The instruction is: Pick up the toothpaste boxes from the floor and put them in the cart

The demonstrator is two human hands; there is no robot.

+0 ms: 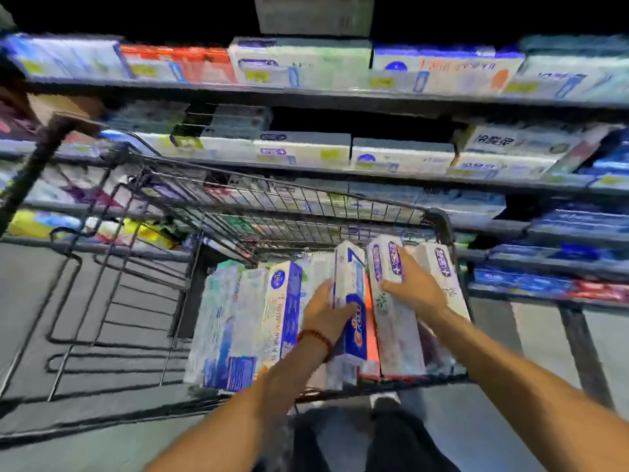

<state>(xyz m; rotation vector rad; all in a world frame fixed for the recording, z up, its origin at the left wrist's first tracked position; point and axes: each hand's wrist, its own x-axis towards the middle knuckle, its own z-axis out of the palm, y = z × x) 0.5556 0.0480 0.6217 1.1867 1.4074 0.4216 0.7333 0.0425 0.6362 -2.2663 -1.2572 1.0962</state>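
Several long toothpaste boxes lie side by side in the right end of a black wire cart [238, 212]. My left hand [326, 311], with a red bead bracelet at the wrist, grips a white and blue toothpaste box [350, 277] standing on edge in the middle of the row. My right hand [413, 284] holds a white box with a purple label [391, 332] just to its right, fingers laid over its top. More boxes [258, 321] fill the cart to the left of my hands.
Store shelves [340, 97] packed with toothpaste boxes run behind the cart. The cart's left part [112, 321] holds nothing and shows grey floor through the wire. My legs and a shoe [384, 400] are below the cart's near edge.
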